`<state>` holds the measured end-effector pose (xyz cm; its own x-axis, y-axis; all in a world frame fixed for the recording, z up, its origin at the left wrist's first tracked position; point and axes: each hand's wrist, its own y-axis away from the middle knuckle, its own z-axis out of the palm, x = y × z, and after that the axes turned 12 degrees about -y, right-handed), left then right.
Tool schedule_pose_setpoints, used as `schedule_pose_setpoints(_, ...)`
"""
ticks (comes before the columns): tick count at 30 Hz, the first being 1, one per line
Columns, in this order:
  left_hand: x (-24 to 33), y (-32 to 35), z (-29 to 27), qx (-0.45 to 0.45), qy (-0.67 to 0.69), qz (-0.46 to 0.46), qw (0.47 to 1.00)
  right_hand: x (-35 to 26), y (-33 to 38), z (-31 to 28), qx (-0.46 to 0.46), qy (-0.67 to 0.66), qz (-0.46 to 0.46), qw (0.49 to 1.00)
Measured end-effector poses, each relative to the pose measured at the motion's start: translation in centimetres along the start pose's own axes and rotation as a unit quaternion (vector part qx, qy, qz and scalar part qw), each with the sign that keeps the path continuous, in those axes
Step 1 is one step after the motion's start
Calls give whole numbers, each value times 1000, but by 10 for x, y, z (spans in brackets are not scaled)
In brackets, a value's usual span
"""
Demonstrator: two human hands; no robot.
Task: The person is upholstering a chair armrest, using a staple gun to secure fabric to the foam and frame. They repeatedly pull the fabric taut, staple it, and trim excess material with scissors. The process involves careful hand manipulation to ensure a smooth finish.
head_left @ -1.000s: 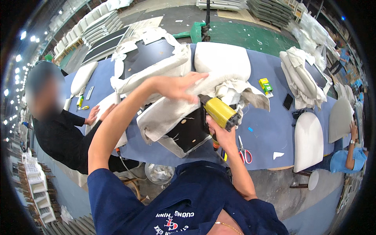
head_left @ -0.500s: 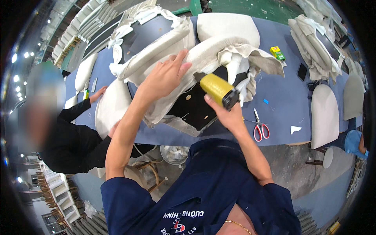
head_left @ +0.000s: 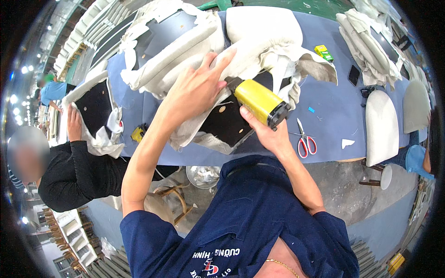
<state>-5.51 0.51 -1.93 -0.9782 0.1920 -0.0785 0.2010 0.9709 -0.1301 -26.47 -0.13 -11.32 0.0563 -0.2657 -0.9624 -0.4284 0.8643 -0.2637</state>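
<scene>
In front of me a cushion lies black underside up, its beige fabric cover (head_left: 252,58) bunched along the far edge. My left hand (head_left: 197,88) bears on the cover's edge, fingers stretched over the fabric and thumb on the near side. A yellow staple gun (head_left: 259,103) is in my right hand (head_left: 273,132), its nose tilted toward the fabric edge beside my left thumb. Whether the nose touches the fabric I cannot tell. The black board (head_left: 220,123) shows between the hands and the near fabric flap.
Red-handled scissors (head_left: 306,141) lie right of my right hand. Farther right are a phone (head_left: 354,75), a green-yellow box (head_left: 323,53) and a beige cushion (head_left: 381,127). Another cushion (head_left: 264,28) sits behind. At left, a co-worker (head_left: 69,171) handles a black-bottomed cushion (head_left: 94,106).
My hands keep nearly the same place at the fabric edge; the staple gun has tilted slightly. The co-worker's cushion now shows its black underside instead of its smooth beige face.
</scene>
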Motion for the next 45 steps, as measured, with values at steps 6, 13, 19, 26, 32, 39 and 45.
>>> schedule_pose_setpoints(6, 7, 2, -11, -42, 9, 11, 999, -3, 16, 7, -13, -26, 27, 999)
schedule_pose_setpoints(13, -42, 11, -6, -33, 276, 59, 959, -5, 29, 11, 32, -112, 88, 989)
schedule_pose_setpoints(19, -36, 24, -5, -158, 317, -229, 907, -3, 28, 16, 55, -9, -8, 998)
schedule_pose_setpoints(26, -4, 44, -9, -38, 6, -120, 992, -6, 13, 22, 17, -75, 82, 994)
schedule_pose_setpoints(32, -4, 44, -11, -23, -8, -68, 997, -8, 15, 31, -1, -111, 90, 990)
schedule_pose_setpoints(39, -11, 49, -7, -2, -15, -14, 1000, -5, 25, 42, -28, -19, -2, 999)
schedule_pose_setpoints(45, -16, 53, -9, -48, 53, 6, 997, -6, 36, 48, -38, -77, 64, 994)
